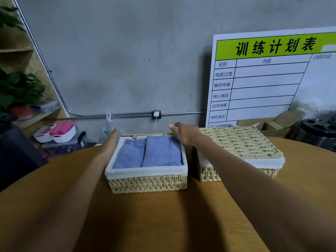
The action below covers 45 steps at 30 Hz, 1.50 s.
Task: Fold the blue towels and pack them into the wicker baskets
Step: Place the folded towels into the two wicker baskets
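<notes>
1. The fingers (114, 132) of the left hand (110, 142) are lying straight along the outer left wall of the open basket (147, 182), touching it near its far left corner and holding nothing.
2. The fingers (175, 129) of the right hand (185, 134) are reaching over the open basket's far right corner; they are curling loosely downward, but whether they are gripping the rim there I cannot tell, since the hand is hiding it.
3. Two folded blue towels (161, 151) are lying side by side inside the open basket, their long axes running from its near wall to its far wall.
4. A second basket, the lidded basket (240, 142), is sitting just right of the open basket on the wooden surface (163, 224), with the right forearm crossing in front of it.
5. In my judgement the packing here is done, and the coming move is turning on the hands bracketing the open basket: the towels are lying between them and nearer the person than the fingertips, with the left hand flat to the wall and the right hand on the corner.
6. Behind the open basket a white board (263, 79) is leaning on the wall.
</notes>
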### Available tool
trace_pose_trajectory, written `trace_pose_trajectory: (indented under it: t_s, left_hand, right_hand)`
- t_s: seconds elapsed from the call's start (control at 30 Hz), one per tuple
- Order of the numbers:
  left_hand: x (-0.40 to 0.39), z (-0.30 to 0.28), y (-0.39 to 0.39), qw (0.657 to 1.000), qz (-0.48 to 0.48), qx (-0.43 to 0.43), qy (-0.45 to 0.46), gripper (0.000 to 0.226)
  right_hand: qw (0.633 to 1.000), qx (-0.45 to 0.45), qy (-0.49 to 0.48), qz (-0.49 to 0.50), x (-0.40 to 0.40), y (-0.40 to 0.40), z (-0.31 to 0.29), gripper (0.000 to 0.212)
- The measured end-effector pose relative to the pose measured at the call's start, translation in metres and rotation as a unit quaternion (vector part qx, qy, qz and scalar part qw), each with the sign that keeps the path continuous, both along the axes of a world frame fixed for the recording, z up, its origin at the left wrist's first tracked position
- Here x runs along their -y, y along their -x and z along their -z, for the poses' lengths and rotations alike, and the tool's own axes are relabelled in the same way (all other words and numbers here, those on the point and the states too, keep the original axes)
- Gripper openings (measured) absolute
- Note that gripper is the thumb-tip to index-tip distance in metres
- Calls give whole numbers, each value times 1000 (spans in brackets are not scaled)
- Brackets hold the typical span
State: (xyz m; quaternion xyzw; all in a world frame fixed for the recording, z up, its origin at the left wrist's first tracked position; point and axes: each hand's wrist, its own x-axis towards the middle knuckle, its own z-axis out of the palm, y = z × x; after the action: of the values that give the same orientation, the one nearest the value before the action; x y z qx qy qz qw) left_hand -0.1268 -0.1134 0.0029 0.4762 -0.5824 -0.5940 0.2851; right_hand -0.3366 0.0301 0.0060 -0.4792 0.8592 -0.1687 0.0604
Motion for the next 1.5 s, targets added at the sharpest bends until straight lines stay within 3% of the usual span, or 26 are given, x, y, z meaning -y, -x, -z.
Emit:
trace_pose_trajectory:
  t_s: [0.13,0.23,0.4,0.53,0.7,0.83,0.93,1.03,1.3,1.43,1.5]
  left_hand:
    - [6,6,2,999,-20,-44,-9,57]
    - [5,11,3,997,19,-78,-22,64]
    - [10,16,1,984,29,-171,29,51]
    - [20,16,-18,973,-17,-225,50,57]
    - [8,13,-39,972,-2,-231,50,57]
    - [-11,21,-55,980,89,-134,121,69]
    - [-24,27,-58,974,150,-53,165,75]
    - [-35,22,-55,966,164,-8,198,68]
    - [-41,18,-51,961,163,31,220,58]
    - [-40,18,-46,959,158,44,229,58]
    - [-39,17,-45,956,162,55,238,57]
  right_hand:
    - [999,51,16,7,4,5,-1,66]
    - [990,121,71,8,2,8,-1,67]
    - [944,241,222,-35,-13,4,-8,68]
    - [924,289,246,-52,-31,-1,-11,58]
    - [891,348,290,-33,-47,0,-12,68]
    - [932,266,228,-93,-76,-21,-9,62]
    - [979,100,126,-128,-81,-38,-3,51]
    - [988,-10,64,-138,-77,-42,2,51]
    - [988,-69,6,-135,-76,-44,6,61]
    - [988,-79,1,-133,-75,-45,8,94]
    - [988,-86,-1,-130,-75,-45,9,99]
